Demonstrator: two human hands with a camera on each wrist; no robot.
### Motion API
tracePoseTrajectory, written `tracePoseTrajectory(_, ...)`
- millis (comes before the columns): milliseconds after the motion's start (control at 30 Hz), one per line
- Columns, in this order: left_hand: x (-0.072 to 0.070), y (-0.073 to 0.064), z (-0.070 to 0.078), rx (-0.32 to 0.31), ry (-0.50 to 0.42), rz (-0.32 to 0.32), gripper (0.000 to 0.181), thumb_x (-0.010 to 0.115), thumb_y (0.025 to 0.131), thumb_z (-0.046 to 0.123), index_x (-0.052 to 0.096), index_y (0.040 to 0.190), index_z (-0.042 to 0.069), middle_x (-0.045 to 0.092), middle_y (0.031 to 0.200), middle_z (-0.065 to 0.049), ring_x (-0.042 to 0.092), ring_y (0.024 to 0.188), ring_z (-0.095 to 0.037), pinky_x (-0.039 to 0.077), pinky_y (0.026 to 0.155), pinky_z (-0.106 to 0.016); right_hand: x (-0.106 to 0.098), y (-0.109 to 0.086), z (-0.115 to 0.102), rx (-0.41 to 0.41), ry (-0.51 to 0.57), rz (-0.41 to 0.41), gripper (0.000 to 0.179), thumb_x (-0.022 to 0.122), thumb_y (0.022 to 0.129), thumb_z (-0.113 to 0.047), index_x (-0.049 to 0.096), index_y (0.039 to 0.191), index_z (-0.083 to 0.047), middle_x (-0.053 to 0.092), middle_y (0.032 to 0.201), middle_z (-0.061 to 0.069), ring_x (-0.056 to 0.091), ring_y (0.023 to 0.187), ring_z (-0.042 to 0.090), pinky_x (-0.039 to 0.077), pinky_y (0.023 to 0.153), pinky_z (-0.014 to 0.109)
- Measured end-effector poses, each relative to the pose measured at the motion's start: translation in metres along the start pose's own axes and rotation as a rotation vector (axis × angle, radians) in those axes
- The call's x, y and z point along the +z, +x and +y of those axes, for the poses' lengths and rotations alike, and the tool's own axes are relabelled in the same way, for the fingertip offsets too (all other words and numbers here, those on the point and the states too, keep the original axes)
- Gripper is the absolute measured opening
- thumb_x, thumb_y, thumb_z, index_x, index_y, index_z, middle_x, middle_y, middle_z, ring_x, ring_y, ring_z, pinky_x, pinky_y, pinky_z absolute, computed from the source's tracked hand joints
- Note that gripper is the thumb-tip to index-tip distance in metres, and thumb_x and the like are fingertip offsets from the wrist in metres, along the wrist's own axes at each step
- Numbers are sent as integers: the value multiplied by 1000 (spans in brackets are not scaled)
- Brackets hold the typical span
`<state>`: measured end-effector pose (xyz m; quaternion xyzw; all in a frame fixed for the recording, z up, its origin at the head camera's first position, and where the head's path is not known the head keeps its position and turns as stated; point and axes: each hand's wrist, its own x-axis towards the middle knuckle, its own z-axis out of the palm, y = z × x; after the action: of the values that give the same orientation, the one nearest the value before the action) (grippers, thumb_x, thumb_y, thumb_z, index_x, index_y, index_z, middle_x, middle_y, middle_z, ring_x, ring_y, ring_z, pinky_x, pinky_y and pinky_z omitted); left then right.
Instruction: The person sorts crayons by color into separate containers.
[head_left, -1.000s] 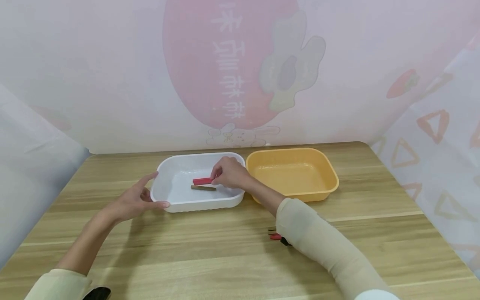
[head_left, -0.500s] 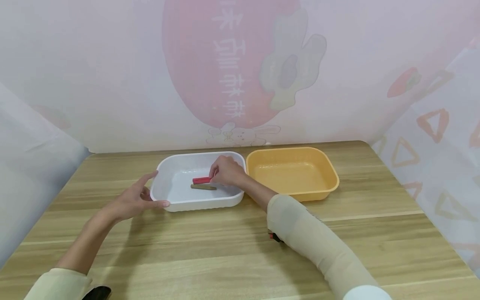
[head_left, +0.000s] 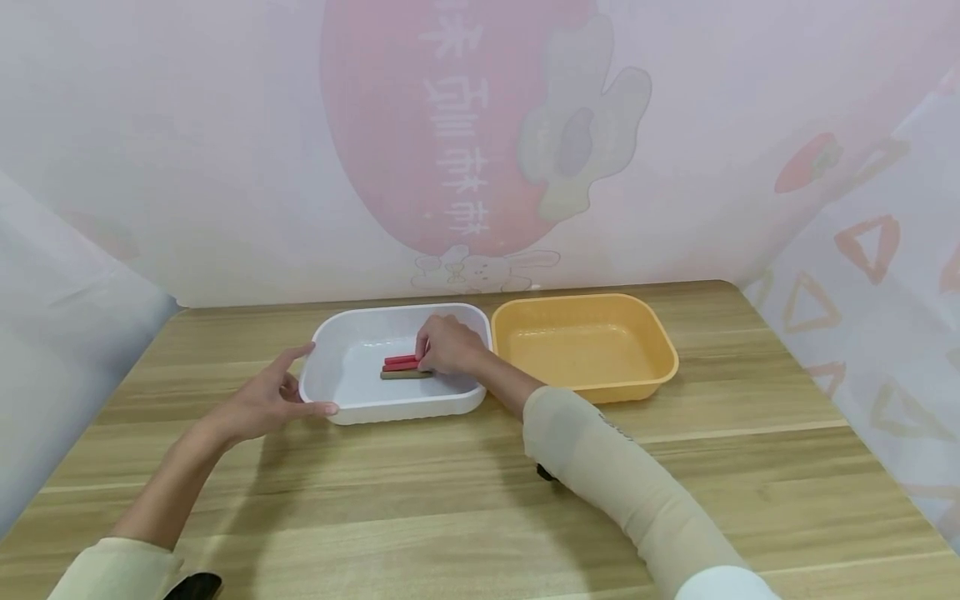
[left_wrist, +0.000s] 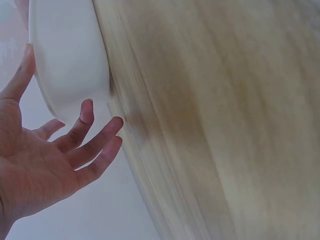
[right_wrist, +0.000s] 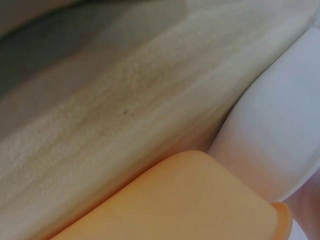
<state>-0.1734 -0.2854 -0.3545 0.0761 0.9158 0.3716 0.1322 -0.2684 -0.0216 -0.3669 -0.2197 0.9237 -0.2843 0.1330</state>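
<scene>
In the head view, a white tray [head_left: 408, 408] stands left of centre on the wooden table. My left hand [head_left: 266, 404] is at its left end, thumb and index finger spread across the corner, touching the rim. The left wrist view shows the palm of my left hand [left_wrist: 45, 155], the other fingers loosely extended beside the tray wall. My right hand [head_left: 448, 346] reaches into the tray and pinches a red stick [head_left: 401, 367] by its right end. Another thin red stick [head_left: 399, 359] lies just behind it, a brown stick [head_left: 405, 375] just in front.
A yellow tray [head_left: 622, 389] stands right beside the white one; in the right wrist view the yellow tray [right_wrist: 200, 200] fills the lower part. A small black piece [head_left: 545, 472] shows beside my right sleeve. A pale printed backdrop [head_left: 247, 167] rises behind the table.
The red bar at my right fingertips now shows as two red sticks with a gap, the front one close against the brown stick. My right forearm has shifted left, covering small pieces on the table.
</scene>
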Motion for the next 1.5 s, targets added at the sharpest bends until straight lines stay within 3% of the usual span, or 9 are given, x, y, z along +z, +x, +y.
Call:
tracePoseTrajectory(367,2,3,-1,1,9,-10,108,78,78,35,4,151,4,55,93,-16,53,85,-26,42,68,-34,0,-2,5,0,-24,4,8,74,83,-14,70,76,-16,63,74,-4,56,72,13,42,62,27)
tracePoseTrajectory(767,2,5,-1,14,-12,-14,107,78,78,33,4,151,4,56,91,-16,53,85,-26,42,67,-35,-4,-10,7,-57,86,-45,5,72,84,-13,70,79,-13,65,75,0,56,60,14,42,55,24)
tracePoseTrajectory(933,2,3,0,16,-8,-4,107,78,78,32,4,151,3,57,89,-16,53,84,-26,41,68,-35,-7,-20,-4,-120,83,-60,7,72,85,-14,69,78,-14,64,71,-2,56,54,13,40,52,22)
tracePoseTrajectory(1100,2,3,1,21,-5,-7,107,77,79,33,4,151,4,57,91,-16,53,84,-26,41,67,-35,-13,-30,-12,-185,80,-70,8,73,84,-17,70,77,-16,63,71,-5,58,54,12,42,59,23)
tracePoseTrajectory(1333,2,6,-3,27,-3,-10,106,76,80,33,3,151,3,57,92,-16,52,84,-25,41,67,-35,-32,-61,-17,-318,185,-90,5,73,83,-12,70,80,-9,65,74,-2,62,61,17,51,58,24)
tracePoseTrajectory(1500,3,6,-6,29,-5,-13,106,76,80,33,3,151,4,57,91,-15,51,83,-25,40,66,-34,-52,-83,-9,-337,248,-42,6,72,85,-12,70,88,-8,66,78,0,65,64,28,52,60,27)
